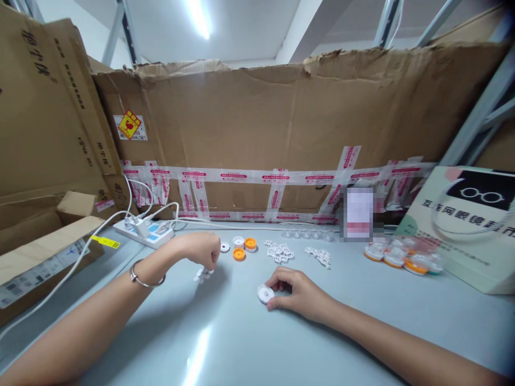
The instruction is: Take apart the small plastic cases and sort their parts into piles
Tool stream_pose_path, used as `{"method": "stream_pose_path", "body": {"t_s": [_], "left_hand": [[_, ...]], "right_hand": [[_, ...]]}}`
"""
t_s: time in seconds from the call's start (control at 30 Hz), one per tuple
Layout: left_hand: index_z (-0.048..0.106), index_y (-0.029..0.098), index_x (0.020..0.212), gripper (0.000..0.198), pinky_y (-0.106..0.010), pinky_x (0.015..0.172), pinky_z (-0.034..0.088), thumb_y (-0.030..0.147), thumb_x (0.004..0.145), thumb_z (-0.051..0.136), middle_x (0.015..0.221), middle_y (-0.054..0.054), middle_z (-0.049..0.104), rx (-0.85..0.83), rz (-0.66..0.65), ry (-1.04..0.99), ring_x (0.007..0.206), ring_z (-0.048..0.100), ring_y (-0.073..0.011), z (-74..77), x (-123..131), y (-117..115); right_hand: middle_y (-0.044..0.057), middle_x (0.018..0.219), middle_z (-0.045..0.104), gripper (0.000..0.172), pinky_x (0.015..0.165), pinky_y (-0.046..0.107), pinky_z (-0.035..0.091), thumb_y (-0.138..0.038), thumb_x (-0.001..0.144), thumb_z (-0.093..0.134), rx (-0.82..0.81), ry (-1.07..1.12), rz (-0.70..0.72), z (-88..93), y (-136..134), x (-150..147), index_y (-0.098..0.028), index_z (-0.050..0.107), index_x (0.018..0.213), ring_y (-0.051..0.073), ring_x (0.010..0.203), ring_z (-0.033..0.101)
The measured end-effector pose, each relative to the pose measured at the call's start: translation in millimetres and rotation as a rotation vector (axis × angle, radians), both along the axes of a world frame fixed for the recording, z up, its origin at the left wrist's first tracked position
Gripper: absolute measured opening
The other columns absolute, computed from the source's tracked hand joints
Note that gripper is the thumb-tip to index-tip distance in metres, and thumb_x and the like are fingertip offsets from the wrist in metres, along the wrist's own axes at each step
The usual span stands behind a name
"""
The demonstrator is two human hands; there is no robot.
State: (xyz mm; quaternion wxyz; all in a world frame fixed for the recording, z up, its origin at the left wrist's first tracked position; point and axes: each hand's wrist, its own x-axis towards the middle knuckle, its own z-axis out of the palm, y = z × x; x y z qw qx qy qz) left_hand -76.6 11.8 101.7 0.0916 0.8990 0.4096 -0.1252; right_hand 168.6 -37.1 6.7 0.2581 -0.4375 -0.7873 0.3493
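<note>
The right hand holds a white disc by the edge nearest its wrist, thumb on the near side and fingers on the far side; whether the disc rests on the table or is lifted just off it, I cannot tell. The left hand, beyond the disc and to its left, is curled with its fingertips pointing down above a small heap of white bits; the fingers sit close together, and I cannot tell whether they grip anything. A metal bracelet circles that wrist. Farther back than the disc and a little to its left stand a white round and two orange rounds in a tight cluster, with a white ring between them and the left hand. Straight behind the disc, slightly right, lies a pile of white parts; a second pile lies farther right of the disc. Behind these piles runs a row of clear domes. Well to the right of the disc are clear-topped pieces, some with orange bases, and beyond them leans a printed bag. Far left of the disc, toward the back, sits a power strip with plugs in it. A large cardboard box walls off everything behind the disc.
</note>
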Motion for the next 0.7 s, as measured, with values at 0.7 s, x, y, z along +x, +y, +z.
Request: {"method": "stream_pose_path", "body": {"t_s": [0.7], "left_hand": [[0.064,0.018,0.081,0.013,-0.027,0.072,0.036,0.030,0.078,0.059,0.077,-0.002,0.062,0.370,-0.345,-0.331,0.076,0.055,-0.0152,-52.7,56,-28]], "right_hand": [[0.000,0.072,0.054,0.017,0.064,0.024,0.042,-0.027,0.064,0.069,0.096,-0.016,0.028,-2.6,0,1,-0.019,0.064,0.078,0.012,0.068,0.051]]}}
